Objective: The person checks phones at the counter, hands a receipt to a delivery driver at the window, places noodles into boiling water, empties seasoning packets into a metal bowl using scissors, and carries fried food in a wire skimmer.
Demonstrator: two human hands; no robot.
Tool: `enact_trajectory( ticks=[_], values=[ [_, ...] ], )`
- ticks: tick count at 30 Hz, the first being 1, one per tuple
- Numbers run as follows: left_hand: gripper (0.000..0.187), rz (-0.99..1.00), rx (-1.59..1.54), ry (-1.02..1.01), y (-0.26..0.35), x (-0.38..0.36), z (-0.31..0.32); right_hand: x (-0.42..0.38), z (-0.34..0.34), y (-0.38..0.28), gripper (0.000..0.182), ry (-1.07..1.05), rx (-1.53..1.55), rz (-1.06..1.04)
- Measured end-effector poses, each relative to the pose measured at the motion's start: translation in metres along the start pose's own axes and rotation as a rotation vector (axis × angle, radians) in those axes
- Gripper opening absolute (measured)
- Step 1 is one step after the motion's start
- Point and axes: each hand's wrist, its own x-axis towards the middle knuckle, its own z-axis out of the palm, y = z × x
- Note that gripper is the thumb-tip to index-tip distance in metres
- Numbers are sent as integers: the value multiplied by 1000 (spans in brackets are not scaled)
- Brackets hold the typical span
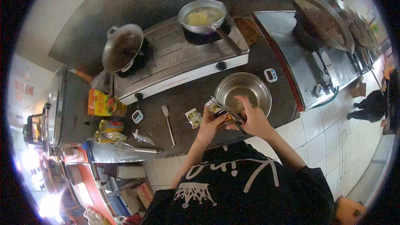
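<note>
Small seasoning packets (215, 106) are pinched in my left hand (209, 123), at the near left edge of a steel bowl (264, 96). My right hand (253, 118) is closed around dark-handled scissors (236, 121), whose blades point toward the packets. Its index finger extends over the bowl. More packets (193, 118) lie on the dark counter just left of my left hand. Up on the stove, noodles (198, 18) sit in liquid inside a saucepan (186, 26).
A two-burner stove (166, 64) carries a wok (123, 50) at left. A fork (168, 125), whisk (135, 147), cans (111, 126), a yellow packet (100, 103) and two timers (137, 116) lie around. Large pans stand right. A person (372, 106) is at far right.
</note>
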Motion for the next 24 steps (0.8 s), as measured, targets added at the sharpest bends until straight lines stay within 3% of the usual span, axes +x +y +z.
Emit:
enact_trajectory(
  ticks=[3, 6, 13, 16, 19, 22, 24],
  values=[
    [52, -47, 23, 38, 13, -8, -16, 11, 11, -13, 93, -153, 20, 117],
    [50, -134, 34, 61, 25, -19, -27, 24, 24, -30, 90, -209, 73, 84],
    [48, -33, 37, 109, 36, -31, -79, 48, 67, -58, 83, -362, 109, 107],
    [48, -20, 125, 180, 43, -40, -92, 55, 85, -68, 81, -363, 151, -11],
    [52, -21, 28, 163, 55, -50, -107, 59, 100, -72, 83, -426, 117, -4],
    [59, -78, 142, 129, 52, -55, -129, 64, 108, -82, 82, -491, 68, 38],
    [53, 41, 129, 49, 42, -58, -141, 65, 118, -79, 78, -455, 120, -32]
  ],
)
